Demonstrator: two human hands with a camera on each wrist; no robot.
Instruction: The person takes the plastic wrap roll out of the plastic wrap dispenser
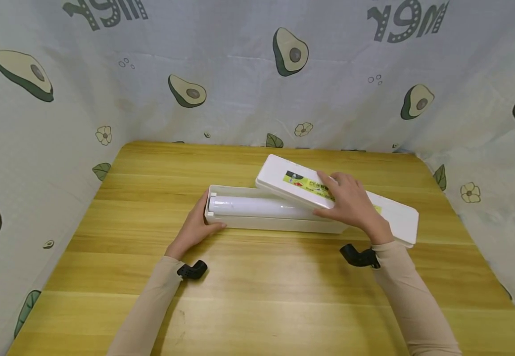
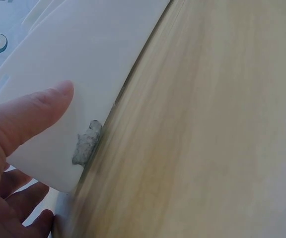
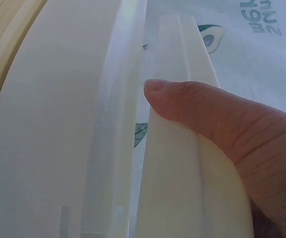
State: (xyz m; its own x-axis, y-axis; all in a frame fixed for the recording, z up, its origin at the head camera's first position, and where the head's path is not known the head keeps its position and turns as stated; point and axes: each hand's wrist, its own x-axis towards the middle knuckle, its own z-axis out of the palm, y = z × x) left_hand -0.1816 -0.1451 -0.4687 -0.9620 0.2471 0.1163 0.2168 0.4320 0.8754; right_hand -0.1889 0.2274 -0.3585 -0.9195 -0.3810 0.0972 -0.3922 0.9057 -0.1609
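Note:
A long white cling film box [image 1: 279,224] lies across the table, uncovered on its left part, with a white roll of film [image 1: 250,205] inside. My left hand [image 1: 192,228] grips its left end, thumb on the front wall and fingers round the end. In the left wrist view a rough grey patch [image 2: 88,144] marks the box's lower corner. My right hand [image 1: 354,203] holds the white lid [image 1: 398,217] by its long edges. This lid, with a yellow-green label, slants over the right part of the box. From the right wrist, a gap shows between lid [image 3: 175,168] and box [image 3: 43,129].
The wooden table [image 1: 257,296] extends in front of and around the box. A white curtain [image 1: 239,59] printed with avocados stands behind and at both sides. Black wrist mounts [image 1: 359,256] sit on both sleeves.

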